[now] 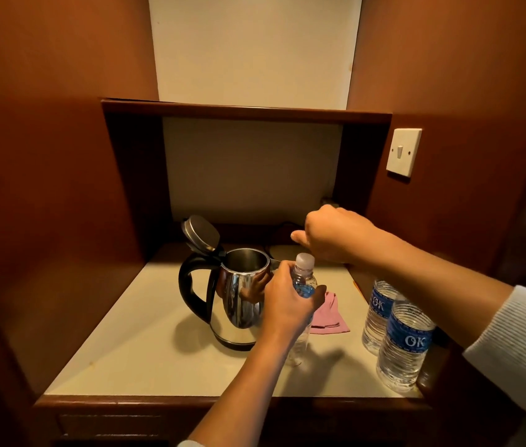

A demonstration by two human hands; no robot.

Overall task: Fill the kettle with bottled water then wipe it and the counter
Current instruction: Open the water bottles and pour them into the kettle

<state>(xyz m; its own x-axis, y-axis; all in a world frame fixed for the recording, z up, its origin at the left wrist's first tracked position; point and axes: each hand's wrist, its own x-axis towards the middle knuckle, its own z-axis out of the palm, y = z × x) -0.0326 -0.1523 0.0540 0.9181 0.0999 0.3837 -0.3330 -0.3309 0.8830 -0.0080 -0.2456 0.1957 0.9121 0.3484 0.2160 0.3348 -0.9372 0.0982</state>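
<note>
A steel kettle [239, 304] with a black handle stands on the pale counter [145, 356], its lid [200, 233] flipped open to the back left. My left hand [287, 301] is wrapped around a clear water bottle [305, 279] just right of the kettle. The bottle stands upright and its white cap [304, 262] is on. My right hand [332, 233] hovers above and behind the cap, fingers curled, holding nothing that I can see. A folded pink cloth [331, 314] lies on the counter behind the bottle.
Two more full bottles with blue labels [403, 346] [377, 314] stand at the counter's right edge. Dark wooden walls enclose the alcove on both sides, with a shelf [245, 111] overhead. A white wall switch [403, 153] sits on the right panel.
</note>
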